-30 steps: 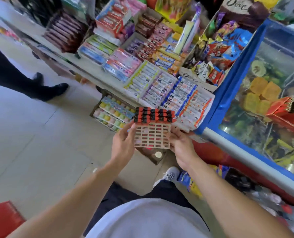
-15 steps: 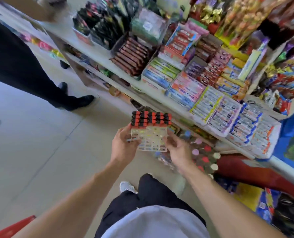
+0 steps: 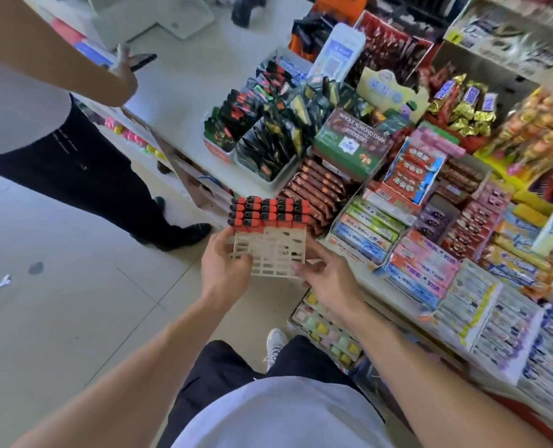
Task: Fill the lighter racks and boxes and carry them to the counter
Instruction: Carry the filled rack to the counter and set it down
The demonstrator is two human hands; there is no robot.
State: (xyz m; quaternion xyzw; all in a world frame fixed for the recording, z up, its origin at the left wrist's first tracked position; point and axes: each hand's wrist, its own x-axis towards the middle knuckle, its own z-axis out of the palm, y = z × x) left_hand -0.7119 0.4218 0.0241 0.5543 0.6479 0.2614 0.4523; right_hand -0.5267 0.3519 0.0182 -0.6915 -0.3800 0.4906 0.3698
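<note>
I hold a cream plastic lighter rack (image 3: 273, 250) in front of me at waist height. Its far rows are filled with red and black lighters (image 3: 268, 211); the near slots are bare grid. My left hand (image 3: 225, 270) grips the rack's left side, thumb on top. My right hand (image 3: 328, 276) holds its right near corner. The white counter (image 3: 184, 92) lies ahead, beyond the rack.
A person in black trousers (image 3: 84, 176) stands at the left, one hand (image 3: 123, 71) over the counter. Sweet and chocolate boxes (image 3: 349, 147) crowd the sloping shelf (image 3: 430, 253) to the right. Low trays (image 3: 326, 334) sit on the floor by my feet.
I have walked left along the shelf with the rack held in both hands; the blue freezer has left the view, and the counter and the other person's arm have come in.
</note>
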